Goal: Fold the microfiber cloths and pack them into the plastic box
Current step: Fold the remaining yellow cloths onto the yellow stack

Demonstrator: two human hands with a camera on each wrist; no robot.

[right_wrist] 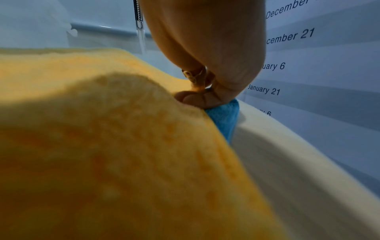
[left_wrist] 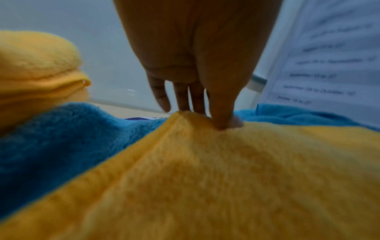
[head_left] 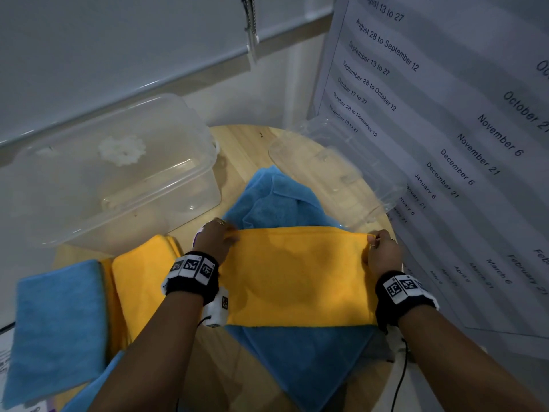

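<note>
— So, from the left, what lay on the table (head_left: 237,150)?

— Folded blue cloth (head_left: 56,316), folded yellow stack (head_left: 139,278), clear box (head_left: 118,173) behind. The left hand (head_left: 212,240) pinched the yellow cloth (head_left: 297,275)'s far left corner; the right hand (head_left: 381,251) pinched its right.

— And the wrist views?

— Left showed the thumb (left_wrist: 222,105) pressing the hem. Right showed curled fingers (right_wrist: 197,99) and the blue cloth underneath (right_wrist: 225,116), which the head view showed spread wide.

I saw a yellow microfiber cloth (head_left: 297,275) over a blue cloth (head_left: 300,361); folded yellow cloths (head_left: 136,281) and a folded blue cloth (head_left: 56,322) sat left. The plastic box (head_left: 118,185) and lid (head_left: 338,173) were clear, the table (head_left: 237,150) pale wood, both wristbands (head_left: 190,273) black with black-and-white square markers.
</note>
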